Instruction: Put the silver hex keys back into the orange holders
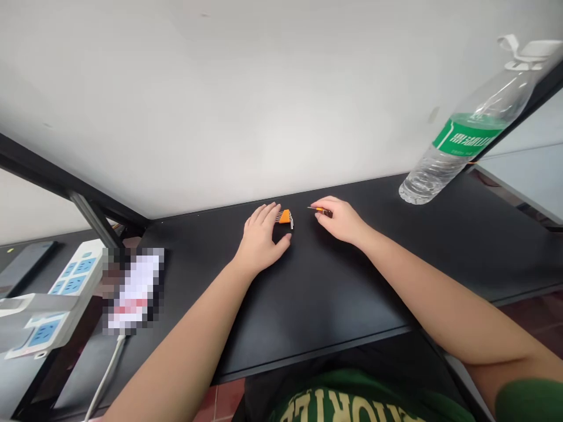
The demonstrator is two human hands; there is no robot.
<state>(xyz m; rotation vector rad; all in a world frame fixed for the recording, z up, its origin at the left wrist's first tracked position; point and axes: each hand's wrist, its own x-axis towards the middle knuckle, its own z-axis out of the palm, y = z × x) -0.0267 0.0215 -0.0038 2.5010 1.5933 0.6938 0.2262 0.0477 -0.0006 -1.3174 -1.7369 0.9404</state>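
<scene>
On the black tabletop lies a hex key set (285, 216) in an orange holder, its metal keys sticking out at both sides. My left hand (263, 237) rests beside it with the fingers stretched out and the thumb apart; the fingertips reach over the keys' left ends, and I cannot tell whether they touch. A little to the right, my right hand (341, 220) pinches a small screwdriver (324, 210) with an orange and dark handle. Its thin metal shaft points left, towards the hex key set. Part of the handle is hidden by my fingers.
A large water bottle (457, 140) with a green label stands at the back right. At left are a blurred-out phone (137, 287) with a white cable (105, 375) and a white power strip (73, 287). A white wall (264, 105) rises behind the table.
</scene>
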